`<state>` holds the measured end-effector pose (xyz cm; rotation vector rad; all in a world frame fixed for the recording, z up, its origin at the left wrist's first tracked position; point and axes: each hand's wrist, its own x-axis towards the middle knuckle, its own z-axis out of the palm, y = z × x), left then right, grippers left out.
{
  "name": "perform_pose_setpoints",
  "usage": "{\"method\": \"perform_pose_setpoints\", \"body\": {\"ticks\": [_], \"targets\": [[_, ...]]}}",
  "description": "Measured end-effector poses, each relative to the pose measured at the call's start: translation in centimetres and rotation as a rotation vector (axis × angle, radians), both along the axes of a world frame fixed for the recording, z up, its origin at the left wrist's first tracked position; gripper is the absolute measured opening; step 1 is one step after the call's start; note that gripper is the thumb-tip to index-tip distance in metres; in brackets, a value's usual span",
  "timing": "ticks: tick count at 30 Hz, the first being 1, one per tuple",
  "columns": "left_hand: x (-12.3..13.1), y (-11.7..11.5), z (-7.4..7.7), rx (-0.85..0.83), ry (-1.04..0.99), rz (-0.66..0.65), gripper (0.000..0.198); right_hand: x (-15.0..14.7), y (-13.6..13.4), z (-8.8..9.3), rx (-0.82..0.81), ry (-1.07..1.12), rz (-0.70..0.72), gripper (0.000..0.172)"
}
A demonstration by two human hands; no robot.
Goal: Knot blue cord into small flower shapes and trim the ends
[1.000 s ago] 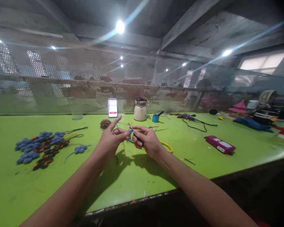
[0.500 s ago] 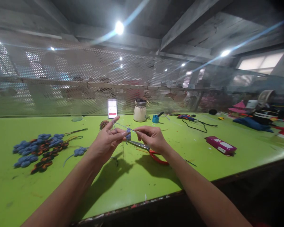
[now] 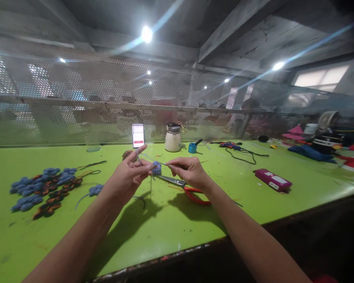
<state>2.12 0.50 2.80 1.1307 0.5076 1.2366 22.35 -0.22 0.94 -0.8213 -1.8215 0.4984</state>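
Note:
A small blue crochet piece [image 3: 157, 168] is pinched between the thumb and fingers of my left hand [image 3: 129, 172]. Blue yarn [image 3: 146, 156] runs over that hand's raised index finger to the work. My right hand [image 3: 188, 169] grips a thin crochet hook [image 3: 164, 164], mostly hidden by the fingers, its tip at the piece. Beneath the hands lie scissors [image 3: 196, 196] with red handles. Left of my left forearm is a single blue crocheted flower [image 3: 94, 190], partly covered by the arm. A multicoloured yarn ball [image 3: 126, 154] sits behind my left hand.
Several blue and dark-orange crocheted flowers [image 3: 26, 202] lie at the left. Along the back stand a phone [image 3: 138, 135], a cream jar [image 3: 172, 141] and a small blue pot [image 3: 192, 148]. A purple case [image 3: 273, 181] is at the right. Perforated mesh [image 3: 112, 118] borders the green table [image 3: 153, 239].
The view has shifted slightly, moving the scene a little left. More of the blue crochet piece shows between my hands, and the hook remains at it.

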Motion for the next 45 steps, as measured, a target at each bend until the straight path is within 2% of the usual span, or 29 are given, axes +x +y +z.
{"method": "perform_pose_setpoints", "body": {"ticks": [7, 14, 18, 21, 24, 27, 31, 34, 40, 45], "targets": [[0.0, 0.0, 0.0, -0.008, 0.03, -0.003, 0.081, -0.2, -0.1, 0.0, -0.121, 0.078, 0.037, 0.018], [0.3, 0.0, -0.1, -0.055, 0.055, -0.006, 0.074, -1.0, 0.0, -1.0, -0.469, 0.353, 0.252, 0.022], [0.3, -0.1, 0.0, -0.038, 0.064, 0.023, 0.084, -1.6, 0.2, -1.4, -0.596, 0.469, 0.323, 0.024], [0.3, -0.1, -0.1, 0.0, 0.111, 0.068, 0.091, -2.1, 0.1, -1.5, -0.602, 0.494, 0.303, 0.024], [0.6, 0.1, -0.5, 0.045, 0.199, 0.107, 0.093, -2.6, 0.0, -1.5, -0.499, 0.435, 0.189, 0.029], [0.8, 0.5, -1.1, 0.053, 0.266, 0.1, 0.091, -2.9, -0.2, -1.6, -0.374, 0.336, 0.064, 0.038], [0.9, 0.8, -1.5, 0.038, 0.281, 0.084, 0.091, -2.8, -0.2, -1.5, -0.374, 0.317, 0.022, 0.036], [0.9, 0.8, -1.4, 0.049, 0.253, 0.107, 0.092, -2.6, 0.0, -1.4, -0.435, 0.389, 0.053, 0.035], [1.2, 0.6, -1.6, 0.073, 0.189, 0.162, 0.091, -2.4, -0.2, -1.3, -0.676, 0.605, 0.251, 0.038], [1.6, 0.3, -1.4, -0.047, 0.059, 0.155, 0.086, -2.7, -0.3, -1.6, -0.704, 0.671, 0.288, 0.035]]}}
